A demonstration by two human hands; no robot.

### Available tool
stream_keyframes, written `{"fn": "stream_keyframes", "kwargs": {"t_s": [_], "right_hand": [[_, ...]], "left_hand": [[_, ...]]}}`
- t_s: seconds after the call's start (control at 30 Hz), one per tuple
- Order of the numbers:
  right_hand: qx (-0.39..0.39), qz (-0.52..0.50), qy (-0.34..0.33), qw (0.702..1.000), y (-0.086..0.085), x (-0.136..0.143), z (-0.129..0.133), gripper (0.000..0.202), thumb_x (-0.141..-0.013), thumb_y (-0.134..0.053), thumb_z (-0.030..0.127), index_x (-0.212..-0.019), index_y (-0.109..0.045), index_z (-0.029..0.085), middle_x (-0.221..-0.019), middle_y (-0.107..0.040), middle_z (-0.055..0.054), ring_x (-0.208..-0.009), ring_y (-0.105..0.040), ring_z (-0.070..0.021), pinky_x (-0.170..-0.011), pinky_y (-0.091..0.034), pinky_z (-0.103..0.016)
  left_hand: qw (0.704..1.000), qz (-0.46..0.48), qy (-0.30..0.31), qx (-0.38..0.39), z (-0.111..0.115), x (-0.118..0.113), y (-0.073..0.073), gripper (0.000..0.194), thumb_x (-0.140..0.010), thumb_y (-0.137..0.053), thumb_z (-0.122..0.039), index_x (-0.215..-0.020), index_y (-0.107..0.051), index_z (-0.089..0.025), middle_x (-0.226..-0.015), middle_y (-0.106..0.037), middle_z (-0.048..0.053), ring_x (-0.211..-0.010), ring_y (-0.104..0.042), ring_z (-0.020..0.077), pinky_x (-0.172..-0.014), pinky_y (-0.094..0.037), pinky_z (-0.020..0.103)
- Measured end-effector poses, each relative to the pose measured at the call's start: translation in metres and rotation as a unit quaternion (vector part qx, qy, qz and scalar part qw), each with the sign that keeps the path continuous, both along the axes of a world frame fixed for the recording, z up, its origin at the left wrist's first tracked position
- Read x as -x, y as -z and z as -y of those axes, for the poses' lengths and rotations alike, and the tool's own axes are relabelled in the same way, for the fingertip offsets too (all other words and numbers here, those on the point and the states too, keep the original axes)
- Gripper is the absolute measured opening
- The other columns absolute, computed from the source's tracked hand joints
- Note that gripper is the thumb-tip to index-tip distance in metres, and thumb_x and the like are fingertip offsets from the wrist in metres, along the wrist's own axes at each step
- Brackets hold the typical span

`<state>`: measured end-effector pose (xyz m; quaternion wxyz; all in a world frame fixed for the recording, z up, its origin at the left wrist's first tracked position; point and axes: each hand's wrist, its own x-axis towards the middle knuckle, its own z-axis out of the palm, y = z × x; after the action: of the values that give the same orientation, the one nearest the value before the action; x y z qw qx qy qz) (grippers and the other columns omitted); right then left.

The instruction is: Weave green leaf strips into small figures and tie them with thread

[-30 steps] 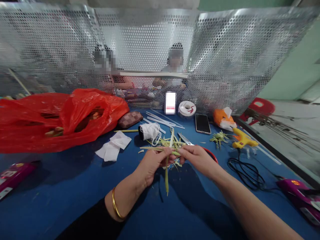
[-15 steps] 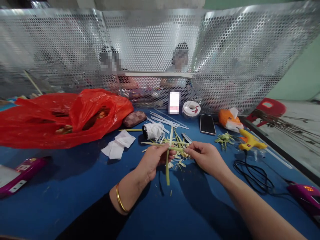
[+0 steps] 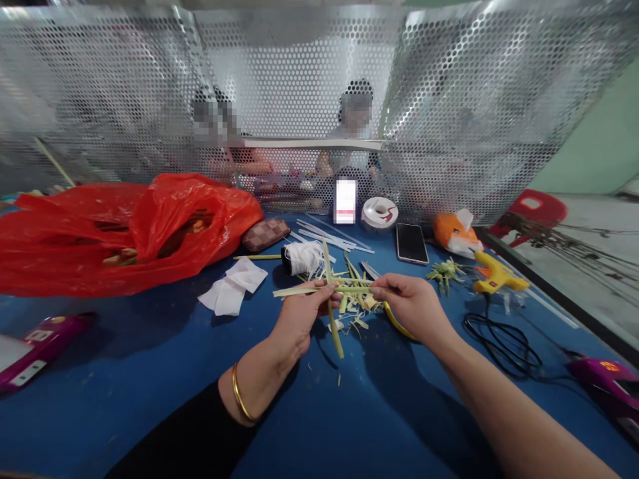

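Crossed green leaf strips [image 3: 332, 297] are pinched at their crossing between thumb and fingers of the left hand [image 3: 307, 307]; the right-hand end of the horizontal strip is gripped by the fingertips of the right hand [image 3: 407, 305]. Scissors [image 3: 370, 270], partly hidden, are seen just beyond the right hand. Leaf scraps [image 3: 360, 307] are scattered between and beyond the hands. A white thread spool [image 3: 301, 259] is positioned beyond the left hand.

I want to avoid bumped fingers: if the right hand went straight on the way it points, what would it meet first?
Probably the left hand, whose fingers pinch the crossed green strips ahead of the right hand. The scraps look lower, though depth is unclear.
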<state>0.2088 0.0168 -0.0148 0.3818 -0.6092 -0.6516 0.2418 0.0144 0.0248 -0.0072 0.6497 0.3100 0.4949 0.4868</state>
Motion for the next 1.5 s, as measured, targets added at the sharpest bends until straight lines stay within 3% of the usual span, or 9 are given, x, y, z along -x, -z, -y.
{"fn": "stream_keyframes", "kwargs": {"t_s": [0.3, 0.43, 0.57, 0.73, 0.9, 1.0, 1.13, 1.3, 1.5], "right_hand": [[-0.043, -0.19, 0.108, 0.975, 0.004, 0.003, -0.008, 0.034, -0.075, -0.062, 0.043, -0.097, -0.063, 0.017, -0.083, -0.067, -0.005, -0.078, -0.063, -0.0213, -0.072, -0.046, -0.032], [-0.077, -0.18, 0.168, 0.966, 0.003, 0.008, -0.002, 0.03, -0.078, -0.061, 0.048, -0.079, -0.061, 0.018, -0.069, -0.062, -0.001, -0.065, -0.056, -0.0171, -0.062, -0.042, -0.028], [-0.061, -0.12, 0.078, 0.988, -0.002, 0.016, 0.006, 0.042, -0.085, -0.052, 0.051, -0.059, -0.058, 0.018, -0.057, -0.056, 0.0, -0.059, -0.05, -0.0151, -0.058, -0.038, -0.026], [0.037, -0.137, -0.068, 0.988, 0.004, 0.032, 0.011, 0.033, -0.083, -0.055, 0.047, -0.071, -0.061, 0.018, -0.068, -0.063, -0.001, -0.063, -0.054, -0.0153, -0.06, -0.042, -0.027], [0.057, -0.24, -0.088, 0.965, 0.008, 0.037, 0.009, 0.017, -0.076, -0.062, 0.036, -0.076, -0.062, 0.019, -0.07, -0.065, -0.002, -0.065, -0.059, -0.016, -0.066, -0.047, -0.03], [0.031, -0.179, -0.066, 0.981, 0.007, 0.031, 0.009, 0.016, -0.08, -0.057, 0.033, -0.072, -0.062, 0.019, -0.067, -0.064, -0.001, -0.064, -0.057, -0.0165, -0.063, -0.046, -0.029], [-0.088, 0.002, -0.044, 0.995, 0.002, 0.02, 0.01, 0.016, -0.087, -0.049, 0.026, -0.079, -0.062, 0.02, -0.076, -0.064, -0.003, -0.071, -0.057, -0.018, -0.066, -0.042, -0.029], [-0.21, 0.18, -0.012, 0.961, -0.005, 0.014, 0.011, 0.021, -0.093, -0.042, 0.022, -0.085, -0.061, 0.021, -0.082, -0.063, -0.005, -0.076, -0.057, -0.02, -0.068, -0.039, -0.03], [-0.252, 0.226, -0.071, 0.938, -0.006, 0.017, 0.011, 0.024, -0.094, -0.04, 0.017, -0.088, -0.063, 0.02, -0.082, -0.063, -0.005, -0.074, -0.056, -0.019, -0.071, -0.041, -0.031]], "left_hand": [[0.998, 0.034, 0.023, 0.041, -0.002, 0.007, -0.002, 0.014, -0.08, -0.067, -0.022, -0.087, -0.071, -0.011, -0.077, -0.075, 0.01, -0.064, -0.069, 0.014, -0.061, -0.051, 0.022], [0.996, 0.067, 0.04, 0.05, -0.003, 0.007, -0.005, 0.031, -0.087, -0.058, -0.036, -0.091, -0.071, -0.007, -0.084, -0.075, 0.015, -0.067, -0.07, 0.0162, -0.061, -0.052, 0.024], [0.993, 0.097, 0.058, 0.038, -0.001, 0.007, -0.006, 0.047, -0.086, -0.055, -0.051, -0.096, -0.07, -0.008, -0.088, -0.075, 0.016, -0.075, -0.071, 0.0191, -0.063, -0.052, 0.025], [0.989, 0.108, 0.1, -0.007, 0.006, 0.003, -0.003, 0.054, -0.078, -0.059, -0.06, -0.102, -0.07, -0.013, -0.1, -0.074, 0.014, -0.103, -0.065, 0.0228, -0.088, -0.048, 0.031], [0.977, 0.123, 0.159, -0.065, 0.015, -0.003, -0.001, 0.05, -0.067, -0.079, -0.028, -0.114, -0.065, -0.02, -0.121, -0.067, 0.009, -0.12, -0.055, 0.0229, -0.101, -0.038, 0.033], [0.97, 0.113, 0.199, -0.087, 0.016, -0.006, 0.001, 0.067, -0.059, -0.075, -0.004, -0.121, -0.061, -0.023, -0.118, -0.068, 0.008, -0.115, -0.058, 0.0236, -0.094, -0.043, 0.033], [0.981, 0.052, 0.179, -0.052, 0.009, -0.004, 0.004, 0.063, -0.061, -0.066, 0.002, -0.121, -0.062, -0.019, -0.1, -0.074, 0.009, -0.09, -0.068, 0.0201, -0.08, -0.047, 0.03], [0.986, 0.023, 0.155, -0.047, 0.003, 0.0, 0.004, 0.027, -0.076, -0.064, -0.013, -0.103, -0.07, -0.016, -0.096, -0.074, 0.011, -0.08, -0.07, 0.0163, -0.077, -0.05, 0.028], [0.978, 0.047, 0.189, -0.069, 0.008, 0.0, 0.003, 0.043, -0.077, -0.071, -0.042, -0.11, -0.066, -0.016, -0.091, -0.075, 0.012, -0.075, -0.071, 0.0188, -0.079, -0.051, 0.032]]}}
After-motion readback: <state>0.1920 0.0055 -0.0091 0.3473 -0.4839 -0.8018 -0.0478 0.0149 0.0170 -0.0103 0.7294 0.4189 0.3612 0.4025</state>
